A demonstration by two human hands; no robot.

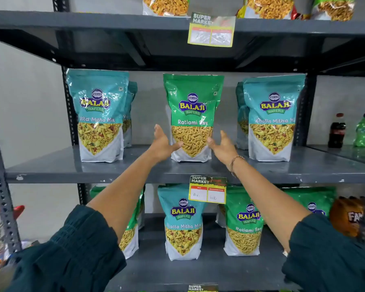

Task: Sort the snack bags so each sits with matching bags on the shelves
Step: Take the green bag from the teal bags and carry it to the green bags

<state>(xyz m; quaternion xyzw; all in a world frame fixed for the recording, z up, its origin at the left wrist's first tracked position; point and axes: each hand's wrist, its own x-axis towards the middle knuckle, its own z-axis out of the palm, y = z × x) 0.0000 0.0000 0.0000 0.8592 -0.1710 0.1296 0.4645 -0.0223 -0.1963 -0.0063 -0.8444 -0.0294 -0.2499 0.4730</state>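
From the head camera I face a dark grey metal shelving unit point(93, 165) against a pale wall, with price tags clipped to the shelf edges. At the centre of the frame, on the middle shelf, a green Ratlami Sev bag point(193, 114) stands upright between teal Khatta Mitha Mix bags: one at the left point(98, 114) and one at the right point(272, 116), each well apart from it.

My left hand point(162, 142) and right hand point(221, 146) reach up on either side of the green bag's lower half, fingers spread and loose, thumbs touching its front; neither has closed around it. A bracelet point(235, 163) sits on the right wrist.

On the lower shelf, a teal bag point(182, 222) stands at centre, beside a green Ratlami Sev bag point(246, 226) to its right. At the right edge of the frame I see two drink bottles point(337, 131).
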